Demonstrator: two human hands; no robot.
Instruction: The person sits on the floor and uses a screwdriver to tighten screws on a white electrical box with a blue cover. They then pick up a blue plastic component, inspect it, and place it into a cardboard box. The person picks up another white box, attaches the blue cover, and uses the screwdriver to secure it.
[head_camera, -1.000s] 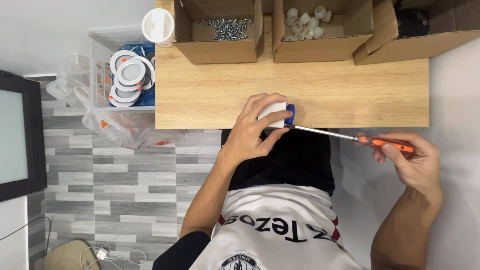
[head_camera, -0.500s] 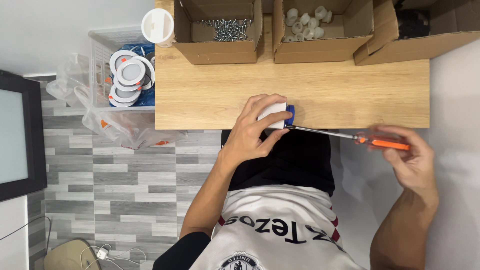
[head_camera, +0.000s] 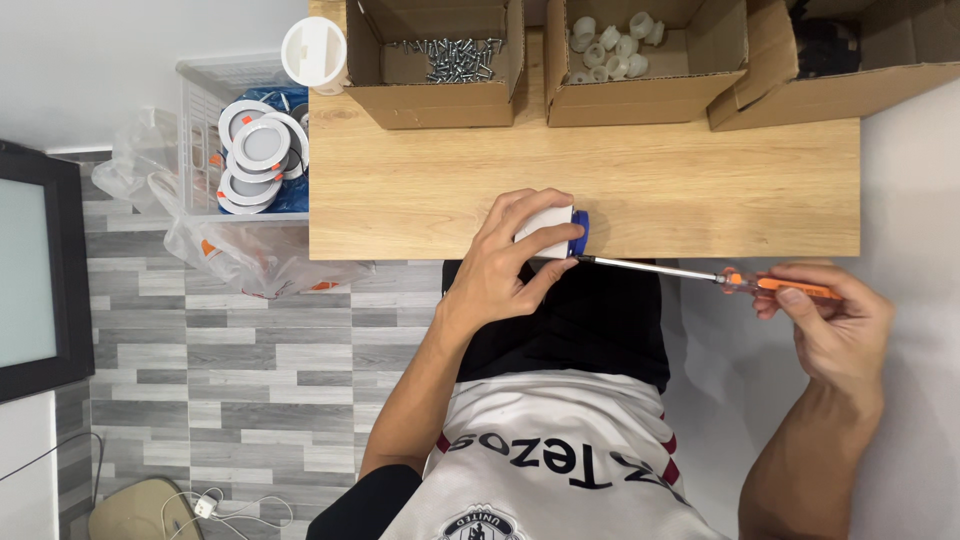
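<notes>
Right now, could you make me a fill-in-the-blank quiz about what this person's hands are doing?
1. The right hand holds a screwdriver with an ____ handle.
2. The left hand grips a white part with a ____ end.
3. The left box holds metal ____.
4. The table is made of ____.

Missing words: orange; blue; screws; wood
</notes>
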